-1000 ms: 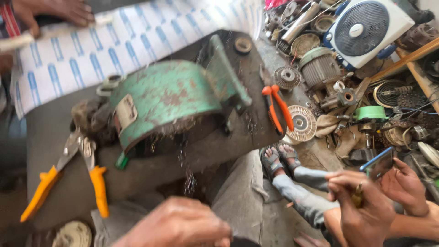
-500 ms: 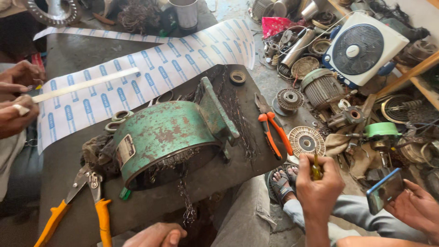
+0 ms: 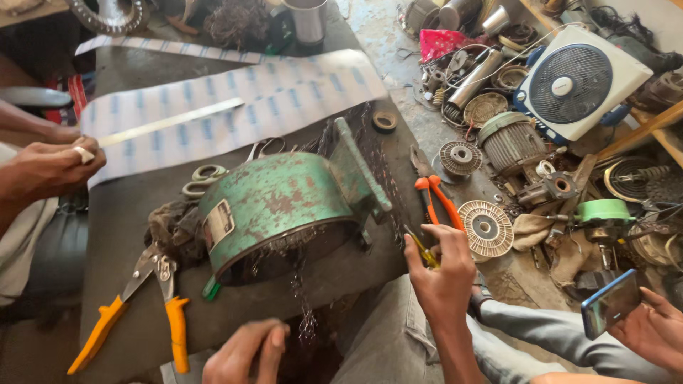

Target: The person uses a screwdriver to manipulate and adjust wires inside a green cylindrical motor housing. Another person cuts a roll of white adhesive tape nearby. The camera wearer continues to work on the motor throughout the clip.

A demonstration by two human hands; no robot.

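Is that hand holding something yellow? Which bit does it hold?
Yes. The right hand pinches a thin yellow-handled tool by its handle, tip towards the green motor. The left hand holds nothing.

Rusty, chipped green-painted metal motor housing (image 3: 281, 203); matt dark tabletop (image 3: 135, 220); glossy orange plastic snip handles (image 3: 135, 334).

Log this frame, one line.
left hand: blurred, below green motor housing | right hand: pinching small yellow tool beside housing | nearby: orange pliers, orange-handled snips

Left hand (image 3: 245, 352) at 6 o'clock, blurred, fingers curled, grip indeterminate. Right hand (image 3: 442, 270) at 5 o'clock, raised, fingers pinched together.
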